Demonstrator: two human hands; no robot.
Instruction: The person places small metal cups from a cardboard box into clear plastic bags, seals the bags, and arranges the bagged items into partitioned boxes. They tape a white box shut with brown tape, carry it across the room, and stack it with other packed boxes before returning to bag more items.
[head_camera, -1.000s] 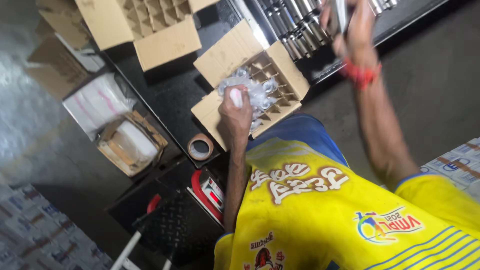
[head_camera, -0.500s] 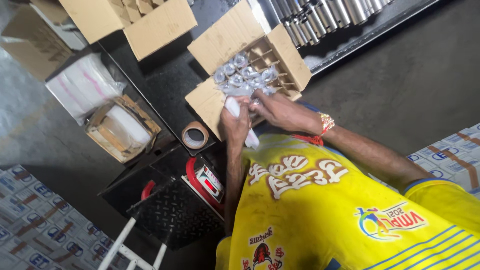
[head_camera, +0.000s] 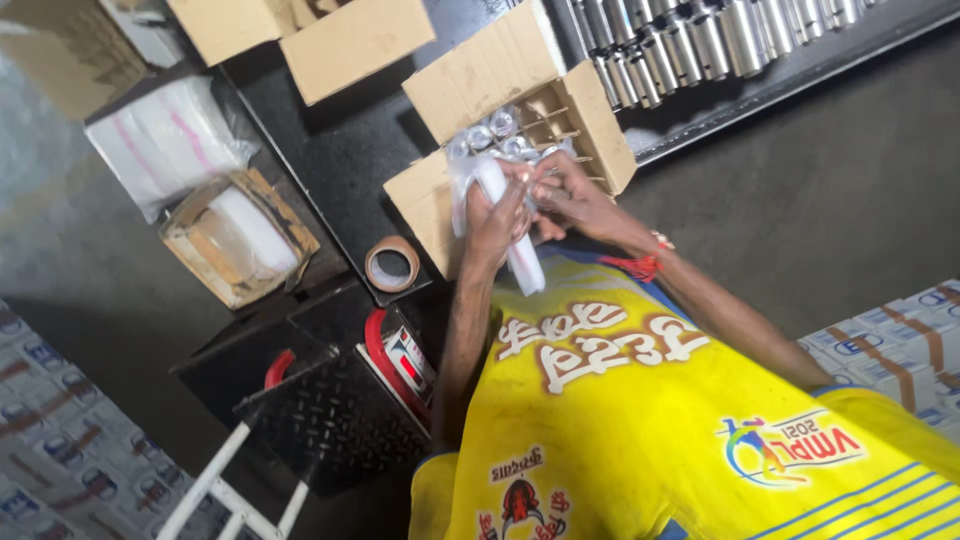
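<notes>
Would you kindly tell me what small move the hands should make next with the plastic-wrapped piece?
Probably lower the wrapped piece into an open cell of the divided carton: both the left hand and right hand hold it just above the box.

Dim workshop seen from above. Dark grey concrete floor; black worktable at centre; a long dark rack along the top right. Stacked printed cartons lower left, a white stand beside them. Light falls from upper left.
</notes>
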